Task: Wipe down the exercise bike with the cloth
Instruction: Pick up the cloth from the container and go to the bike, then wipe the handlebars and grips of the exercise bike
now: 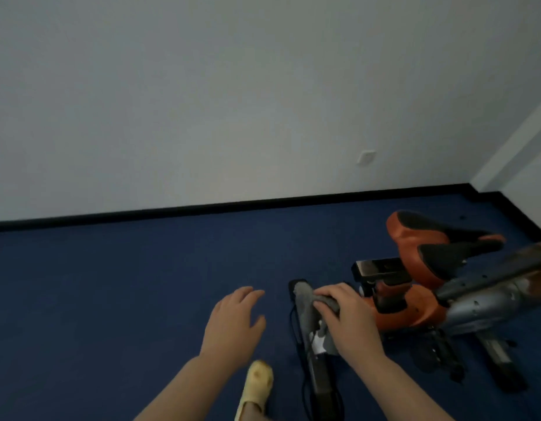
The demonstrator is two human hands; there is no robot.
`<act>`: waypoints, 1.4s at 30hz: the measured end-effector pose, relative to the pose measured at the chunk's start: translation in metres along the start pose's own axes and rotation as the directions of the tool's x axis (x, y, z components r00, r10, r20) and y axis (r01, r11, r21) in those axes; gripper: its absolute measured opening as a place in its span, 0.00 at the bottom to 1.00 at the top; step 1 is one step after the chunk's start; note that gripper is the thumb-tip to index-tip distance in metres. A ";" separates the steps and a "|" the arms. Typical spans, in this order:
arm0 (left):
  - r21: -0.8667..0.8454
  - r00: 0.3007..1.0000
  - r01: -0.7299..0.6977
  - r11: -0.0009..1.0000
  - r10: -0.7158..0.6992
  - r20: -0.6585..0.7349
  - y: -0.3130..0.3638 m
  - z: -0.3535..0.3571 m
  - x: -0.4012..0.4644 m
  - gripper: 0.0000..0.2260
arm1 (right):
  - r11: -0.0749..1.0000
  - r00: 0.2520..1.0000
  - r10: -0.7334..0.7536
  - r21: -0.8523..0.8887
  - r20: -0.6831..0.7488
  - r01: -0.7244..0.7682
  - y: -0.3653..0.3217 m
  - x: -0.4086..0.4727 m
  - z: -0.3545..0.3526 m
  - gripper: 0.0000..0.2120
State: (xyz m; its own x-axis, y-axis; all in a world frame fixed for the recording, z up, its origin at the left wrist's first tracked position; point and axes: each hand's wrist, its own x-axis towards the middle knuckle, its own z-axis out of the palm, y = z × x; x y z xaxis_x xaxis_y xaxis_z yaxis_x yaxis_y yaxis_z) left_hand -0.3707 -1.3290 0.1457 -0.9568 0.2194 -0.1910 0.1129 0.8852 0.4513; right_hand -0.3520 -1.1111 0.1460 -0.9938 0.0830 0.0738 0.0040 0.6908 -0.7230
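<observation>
Hovering above the dark blue carpet floor [111, 284], the left hand [234, 323] sits just left of the orange, grey and black exercise bike [415, 305], palm down, fingers loosely spread and holding nothing. Below that hand, and still left of the bike, a pale yellow perforated slipper [257, 387] shows on the person's foot at the bottom edge. Next comes the bike's black and grey floor bar [316, 372], running toward the camera, with a thin black cable beside it. The right hand [345, 320] presses down on the far end of this bar, fingers curled over a crumpled grey cloth [307, 302], which drapes across the bar and hangs partly down its side. Right of the hand rises the bike's orange housing, then a silver, holed frame tube. Above these sits the orange and black padded saddle [439, 247]. Behind the bike, a white wall [232, 101] meets the carpet at a black skirting strip [232, 208].
</observation>
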 end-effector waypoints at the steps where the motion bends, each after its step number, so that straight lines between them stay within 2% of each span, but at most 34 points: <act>1: 0.016 1.000 -0.010 1.000 0.010 0.008 -0.008 -0.008 0.018 0.22 | 1.000 1.000 0.012 0.011 -0.028 -0.011 0.000 0.015 0.007 0.04; 5: 0.083 0.998 -0.025 0.996 0.021 0.057 -0.042 -0.045 0.092 0.22 | 0.989 0.990 0.128 0.082 -0.053 -0.123 0.000 0.078 0.030 0.06; 8: 0.139 0.998 -0.043 0.989 0.037 0.048 -0.056 -0.077 0.149 0.22 | 0.984 0.985 0.140 0.123 -0.100 -0.127 -0.007 0.124 0.035 0.10; 12: 0.060 0.998 -0.057 0.997 0.055 0.031 -0.057 -0.099 0.215 0.21 | 0.980 0.972 0.169 0.130 -0.164 -0.149 -0.020 0.183 0.031 0.07; 18: 0.039 0.960 -0.261 0.965 0.255 0.115 -0.038 -0.110 0.336 0.21 | 0.965 0.917 0.260 0.112 -0.304 -0.237 -0.019 0.264 0.028 0.07; 26: 0.020 0.796 -0.581 0.814 0.562 0.225 0.010 -0.142 0.507 0.21 | 0.875 0.689 0.458 0.147 -0.562 -0.462 -0.015 0.348 0.014 0.05; 30: -0.064 0.713 -0.660 0.749 0.651 0.260 0.053 -0.134 0.559 0.20 | 0.823 0.579 0.524 0.196 -0.624 -0.533 -0.007 0.374 -0.001 0.04; 35: -0.148 0.545 -0.776 0.613 0.770 0.331 0.127 -0.106 0.600 0.20 | 0.774 0.443 0.543 0.220 -0.714 -0.594 0.022 0.394 -0.029 0.05; 42: -0.176 0.416 -0.851 0.494 0.841 0.346 0.224 -0.071 0.648 0.20 | 0.717 0.322 0.542 0.228 -0.776 -0.659 0.074 0.421 -0.082 0.06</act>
State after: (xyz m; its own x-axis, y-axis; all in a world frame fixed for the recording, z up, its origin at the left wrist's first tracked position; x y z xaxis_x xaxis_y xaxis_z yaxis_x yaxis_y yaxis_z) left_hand -0.9841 -1.0173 0.1847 -0.2108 0.9775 -0.0019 0.8233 0.1786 0.5387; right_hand -0.7614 -0.9655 0.1799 -0.2315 0.9587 0.1650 0.6321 0.2772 -0.7237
